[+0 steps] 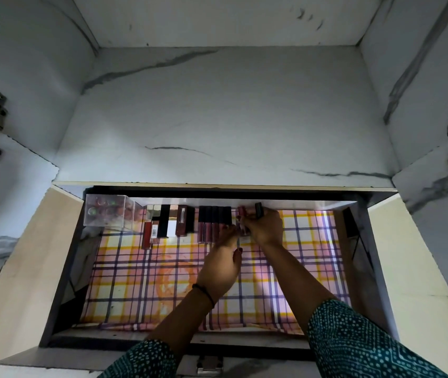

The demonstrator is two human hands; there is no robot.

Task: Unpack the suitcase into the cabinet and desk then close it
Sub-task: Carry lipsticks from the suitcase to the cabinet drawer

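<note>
Ahead, arms outstretched — right hand (265, 227) pinches two tubes (258, 210), left hand (221, 267) fingers straight.

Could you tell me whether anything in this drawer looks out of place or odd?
Two small things. The liner is rumpled along its front edge, and bears an orange ring-shaped mark near its middle, perhaps a stain. In the back row, the red tube sits forward of its neighbours.

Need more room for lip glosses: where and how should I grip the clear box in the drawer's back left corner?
Probably from above, spanning the clear box front to back near its top. The drawer wall hems its left and cosmetic tubes crowd its right.
</note>
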